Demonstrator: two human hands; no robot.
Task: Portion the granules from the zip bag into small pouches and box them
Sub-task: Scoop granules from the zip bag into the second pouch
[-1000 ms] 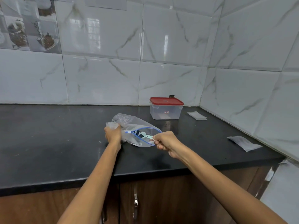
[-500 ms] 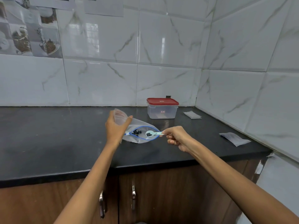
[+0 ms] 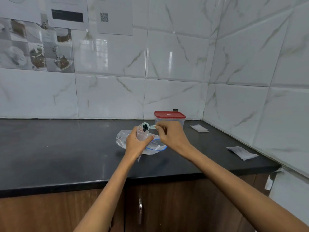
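Note:
A clear zip bag (image 3: 154,146) with a blue zip lies open on the black counter (image 3: 58,148). My left hand (image 3: 136,143) grips a small clear pouch (image 3: 142,135) upright above the bag. My right hand (image 3: 172,134) pinches the handle of a pale green scoop (image 3: 147,127), tilted at the pouch's mouth, with dark granules (image 3: 145,127) spilling from its bowl. Behind my hands stands a clear box with a red lid (image 3: 169,115), the lid on.
Two flat whitish pouches lie on the counter to the right, one (image 3: 199,128) near the box and one (image 3: 241,152) near the counter's front corner. Tiled walls close the back and right side. Wooden cabinet doors (image 3: 140,211) sit below the counter edge.
My right hand lifted the scoop out of the zip bag and up to the left, tipping it at the pouch. My left hand raised the pouch upright over the bag.

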